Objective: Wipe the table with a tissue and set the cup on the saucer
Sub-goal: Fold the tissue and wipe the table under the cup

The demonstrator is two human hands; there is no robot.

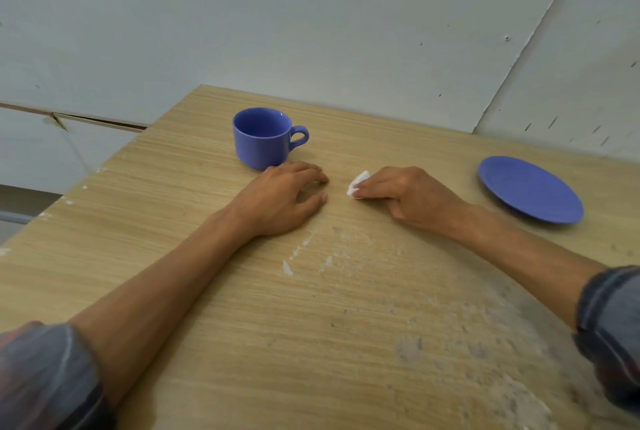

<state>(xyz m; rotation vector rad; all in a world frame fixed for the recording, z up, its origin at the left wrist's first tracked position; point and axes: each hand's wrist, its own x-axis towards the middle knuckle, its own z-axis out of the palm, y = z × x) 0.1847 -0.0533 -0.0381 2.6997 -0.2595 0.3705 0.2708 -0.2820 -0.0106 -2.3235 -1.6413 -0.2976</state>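
Pressing a tissue tableward, right hand pinches it; left hand lies loose.

- No writing, label, brand mark or number can be read anywhere here.
- The blue cup is plain, with no print on its wall.
- The blue saucer is plain too.
- The wooden table carries only smudges and white flecks.
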